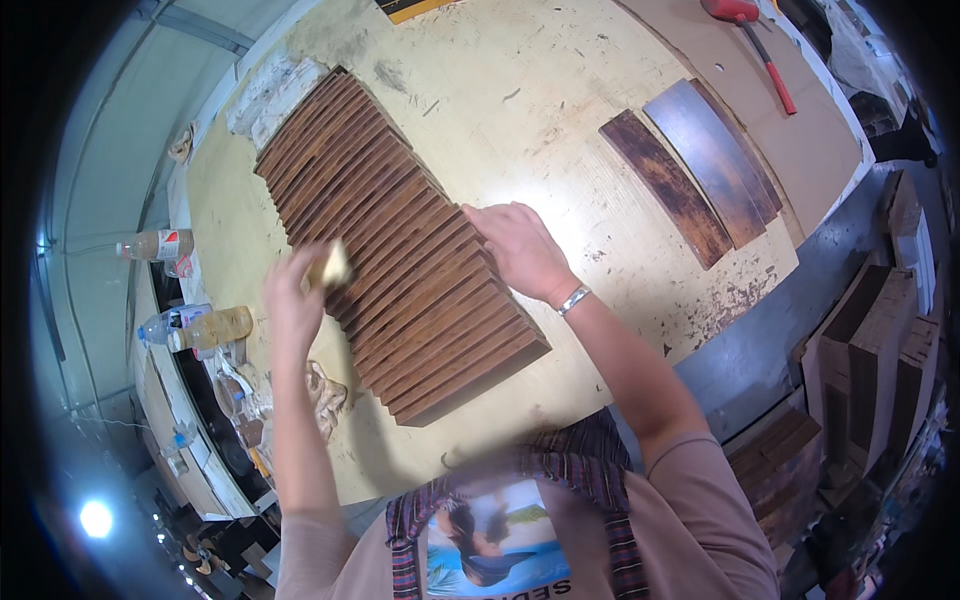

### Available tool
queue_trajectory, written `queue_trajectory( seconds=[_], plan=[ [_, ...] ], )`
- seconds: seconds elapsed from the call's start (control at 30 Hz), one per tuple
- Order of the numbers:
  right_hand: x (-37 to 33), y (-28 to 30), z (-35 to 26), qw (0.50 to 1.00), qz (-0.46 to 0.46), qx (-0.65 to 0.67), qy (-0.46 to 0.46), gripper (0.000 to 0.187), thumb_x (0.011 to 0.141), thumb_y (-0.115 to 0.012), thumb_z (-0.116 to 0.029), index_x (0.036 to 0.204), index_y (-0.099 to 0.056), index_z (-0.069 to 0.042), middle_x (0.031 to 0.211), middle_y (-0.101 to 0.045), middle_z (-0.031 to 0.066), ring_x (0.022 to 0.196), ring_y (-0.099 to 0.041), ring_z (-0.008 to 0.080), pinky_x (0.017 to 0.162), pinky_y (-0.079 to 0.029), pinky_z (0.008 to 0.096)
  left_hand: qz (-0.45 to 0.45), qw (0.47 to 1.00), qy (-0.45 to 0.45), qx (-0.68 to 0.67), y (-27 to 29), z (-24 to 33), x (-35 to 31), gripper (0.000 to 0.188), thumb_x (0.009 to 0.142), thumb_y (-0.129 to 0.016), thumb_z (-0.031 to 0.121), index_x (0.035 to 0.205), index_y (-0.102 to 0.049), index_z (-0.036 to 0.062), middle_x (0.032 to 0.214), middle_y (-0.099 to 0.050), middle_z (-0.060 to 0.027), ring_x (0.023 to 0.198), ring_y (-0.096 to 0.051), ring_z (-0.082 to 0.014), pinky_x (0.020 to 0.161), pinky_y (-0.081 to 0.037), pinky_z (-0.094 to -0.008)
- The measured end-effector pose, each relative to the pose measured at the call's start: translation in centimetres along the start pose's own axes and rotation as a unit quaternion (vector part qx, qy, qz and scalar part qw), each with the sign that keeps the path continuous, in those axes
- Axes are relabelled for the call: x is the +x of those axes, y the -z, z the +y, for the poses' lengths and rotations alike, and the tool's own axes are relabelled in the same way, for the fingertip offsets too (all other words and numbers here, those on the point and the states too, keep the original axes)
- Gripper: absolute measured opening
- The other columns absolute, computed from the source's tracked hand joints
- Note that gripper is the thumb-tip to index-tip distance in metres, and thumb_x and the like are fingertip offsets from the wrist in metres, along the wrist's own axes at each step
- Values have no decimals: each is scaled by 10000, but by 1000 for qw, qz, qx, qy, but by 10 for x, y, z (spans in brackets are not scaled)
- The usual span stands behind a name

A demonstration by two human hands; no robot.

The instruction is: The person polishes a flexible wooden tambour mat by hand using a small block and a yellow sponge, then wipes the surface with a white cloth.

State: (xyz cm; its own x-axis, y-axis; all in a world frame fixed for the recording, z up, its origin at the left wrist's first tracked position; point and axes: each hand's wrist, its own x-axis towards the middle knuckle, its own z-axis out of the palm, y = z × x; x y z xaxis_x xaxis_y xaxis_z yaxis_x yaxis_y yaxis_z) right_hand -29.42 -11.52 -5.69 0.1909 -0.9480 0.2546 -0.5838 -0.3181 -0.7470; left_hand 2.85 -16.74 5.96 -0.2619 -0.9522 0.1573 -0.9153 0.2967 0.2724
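Note:
A long row of dark brown wooden slats [400, 230], packed side by side with stepped tops, runs slantwise over the pale worktable [580, 330]. My left hand [290, 295] is closed on a pale yellow pad [334, 265], held at the left side of the row; motion blurs both, and the pad's exact kind is unclear. At the row's right edge, my right hand [522, 250] grips the slat ends with bent fingers, some fingertips partly hidden.
To the right lie a few loose curved boards [700, 150]; beyond them is a red mallet [735, 12]. Bottles [215, 328] and a crumpled rag [325, 398] are at the left edge. Stacked wood pieces [870, 350] stand beyond the table's right side.

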Motion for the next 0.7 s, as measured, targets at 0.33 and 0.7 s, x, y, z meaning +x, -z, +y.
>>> queue_trajectory(
  seconds=[0.33,0.7],
  plan=[
    [0,4,-3,1000,-18,-1,-12,587,885,-605,-14,1458,-516,-105,1234,-639,102,1200,-549,278,1111,-372,411,-94,989,-2,110,-14,-8,46,415,783,-581,-86,1022,-779,191,1126,-722,-20,1094,-624,-242,1047,-371,-426],
    [0,7,1,1000,-7,13,-3,599,887,-582,-14,1474,-498,-101,1215,-647,112,1195,-548,287,1104,-376,423,-68,988,-70,121,-23,-6,70,381,838,-609,-54,1092,-753,192,1155,-708,-33,1152,-605,-239,1112,-341,-484]
  ],
)
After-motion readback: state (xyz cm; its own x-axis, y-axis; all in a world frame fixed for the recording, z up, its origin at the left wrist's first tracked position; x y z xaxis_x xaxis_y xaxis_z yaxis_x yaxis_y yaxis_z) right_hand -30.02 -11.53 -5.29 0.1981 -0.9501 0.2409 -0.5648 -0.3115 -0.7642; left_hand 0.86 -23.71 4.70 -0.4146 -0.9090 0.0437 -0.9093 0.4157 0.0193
